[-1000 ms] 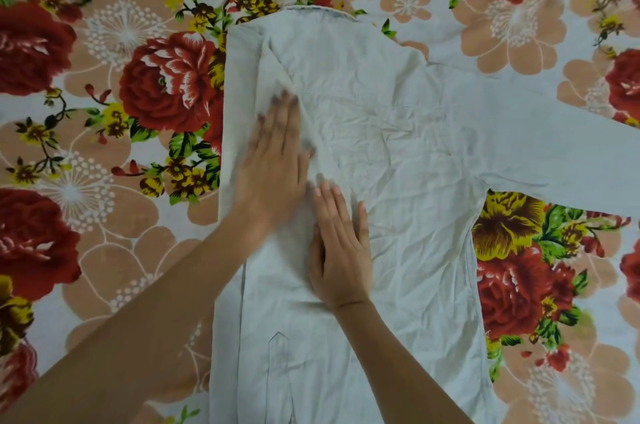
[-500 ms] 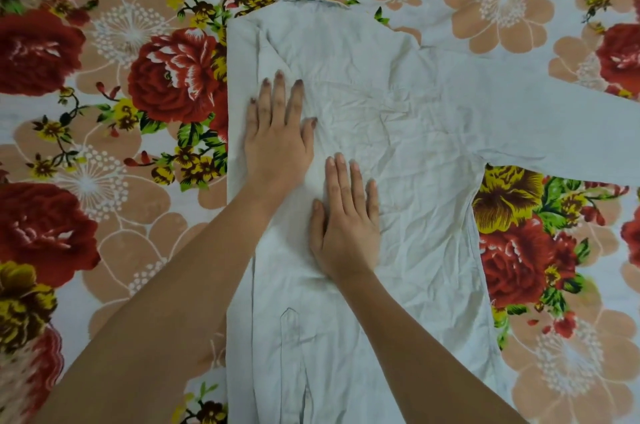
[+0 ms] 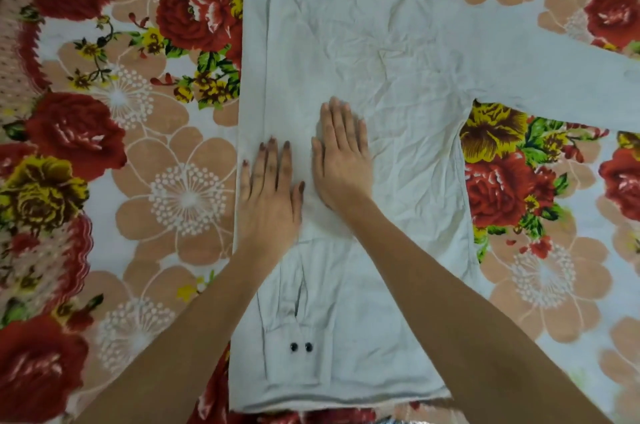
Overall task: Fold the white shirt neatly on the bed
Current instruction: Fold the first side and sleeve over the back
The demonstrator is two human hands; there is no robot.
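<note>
The white shirt (image 3: 398, 52) lies flat and face down on the bed, collar at the far end. Its left side is folded inward, and the folded sleeve runs down the left edge to a cuff with two dark buttons (image 3: 300, 347) near the hem. The other sleeve (image 3: 554, 77) stretches out to the right. My left hand (image 3: 268, 191) lies flat, fingers straight, on the folded sleeve at mid-body. Beside it, my right hand (image 3: 341, 160) presses flat on the creased shirt back. Neither hand holds any cloth.
The floral bedsheet (image 3: 138, 163), with red roses and peach flowers, covers the bed around the shirt. A red-patterned fabric border (image 3: 20, 52) runs along the far left. Open sheet lies left of the shirt and below the outstretched sleeve.
Both hands have slid down the shirt from the shoulder area toward the middle, staying flat. The view has shifted, so the cuff and hem now show.
</note>
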